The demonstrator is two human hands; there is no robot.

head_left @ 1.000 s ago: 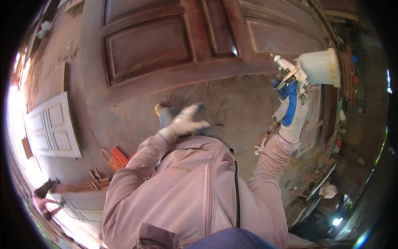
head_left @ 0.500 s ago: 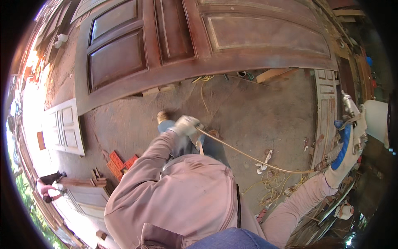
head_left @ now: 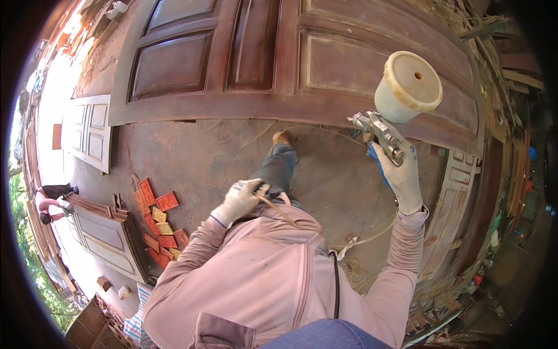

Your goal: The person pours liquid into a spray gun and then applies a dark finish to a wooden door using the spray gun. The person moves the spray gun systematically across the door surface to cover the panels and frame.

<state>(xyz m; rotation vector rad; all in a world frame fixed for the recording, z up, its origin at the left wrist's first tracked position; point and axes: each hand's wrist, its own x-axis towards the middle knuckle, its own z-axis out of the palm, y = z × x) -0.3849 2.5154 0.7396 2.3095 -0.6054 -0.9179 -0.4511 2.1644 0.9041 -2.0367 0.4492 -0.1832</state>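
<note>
In my gloved right hand is a metal spray gun, held up at the right with its nozzle toward the left. A round whitish paint cup with a hole in its lid is joined to the gun. My gloved left hand is closed around a thin tan hose in front of my waist. Beyond both hands lies a large reddish-brown panelled wooden door. Its left panels look darker and glossier than the paler, dusty-looking right ones. The fingers around the gun's handle are partly hidden.
Red and yellow blocks lie on the floor at the left, near stacked panels. A pale door stands farther left, another at the right. Coiled hose lies beside me. A person bends at the far left.
My right hand has brought the spray gun and cup from the far right inward, up toward the door. My left hand, still on the hose, has come lower. A leg has stepped forward.
</note>
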